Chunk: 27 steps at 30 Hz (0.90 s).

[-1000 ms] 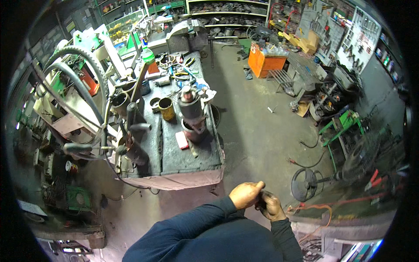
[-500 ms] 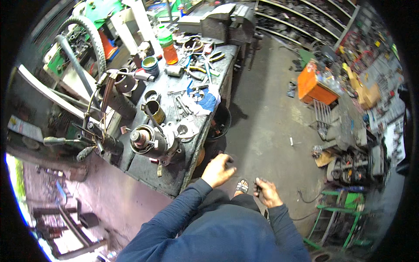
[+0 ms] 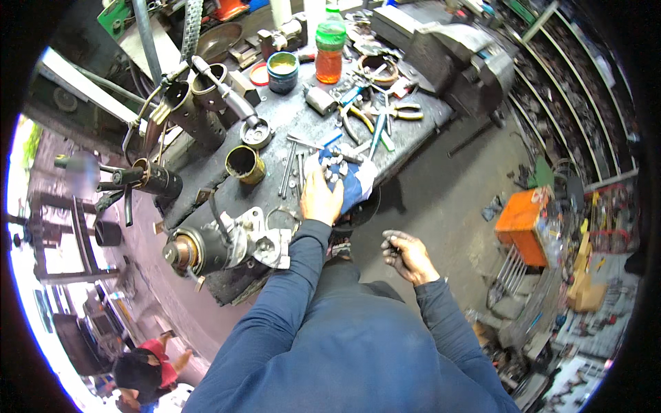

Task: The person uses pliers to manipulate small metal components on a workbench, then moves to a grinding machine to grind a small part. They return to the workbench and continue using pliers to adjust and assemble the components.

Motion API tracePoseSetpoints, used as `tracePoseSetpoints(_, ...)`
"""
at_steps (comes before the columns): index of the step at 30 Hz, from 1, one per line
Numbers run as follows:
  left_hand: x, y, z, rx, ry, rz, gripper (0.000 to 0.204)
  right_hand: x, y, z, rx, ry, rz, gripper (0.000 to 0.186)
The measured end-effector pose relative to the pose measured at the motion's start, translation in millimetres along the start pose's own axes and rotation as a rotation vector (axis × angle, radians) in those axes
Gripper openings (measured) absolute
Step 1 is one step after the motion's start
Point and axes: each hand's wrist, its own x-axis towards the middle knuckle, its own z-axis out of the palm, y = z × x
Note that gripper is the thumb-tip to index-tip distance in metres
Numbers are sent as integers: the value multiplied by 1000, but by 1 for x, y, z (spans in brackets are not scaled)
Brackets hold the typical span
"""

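Note:
My left hand (image 3: pixel 321 196) is over the bench at the edge of a blue cloth (image 3: pixel 352 187), fingers stretched toward small metal parts (image 3: pixel 334 166) lying on it. My right hand (image 3: pixel 410 256) hangs off the bench edge, fingers curled with dark, greasy tips; whatever they hold is too small to name. Left of my forearm lies a dismantled motor housing with a copper end (image 3: pixel 206 251). Loose bolts (image 3: pixel 289 168), a yellowed can (image 3: pixel 244 164) and yellow-handled pliers (image 3: pixel 406 111) are around the cloth.
A large vise (image 3: pixel 458 72) sits at the bench's (image 3: pixel 289 124) right end, near a green-topped bottle (image 3: pixel 329 51). Upright metal tubes (image 3: pixel 196 124) crowd the left. Shelves (image 3: pixel 571 103) and an orange crate (image 3: pixel 516 224) are to the right. A person in red (image 3: pixel 141 375) is at lower left.
The view has swung toward the bench. My hands, together a second ago, have separated; my left hand has moved up onto the bench by the cloth, while my right stays off it.

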Motion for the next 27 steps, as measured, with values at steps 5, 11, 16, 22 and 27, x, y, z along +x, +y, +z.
tracePoseSetpoints(5, 33, 22, -3, 144, -98, -292, 68, 39, -65, 4, -223, -178, 92, 29)
tracePoseSetpoints(11, 18, 8, 19, 67, 152, -180, 39, 107, -137, 21, -533, -426, 62, 26)
tracePoseSetpoints(16, -20, 39, 5, -74, 580, -109, 28, 149, -186, 70, -1349, -686, -403, 25)
tracePoseSetpoints(22, -90, 105, -5, -1452, 757, -761, 27, 188, -172, 116, -1484, -1032, -1070, 23)
tracePoseSetpoints(27, -137, 90, 25, -1797, 748, -738, 28, 195, -129, 135, -1639, -1199, -1323, 30)
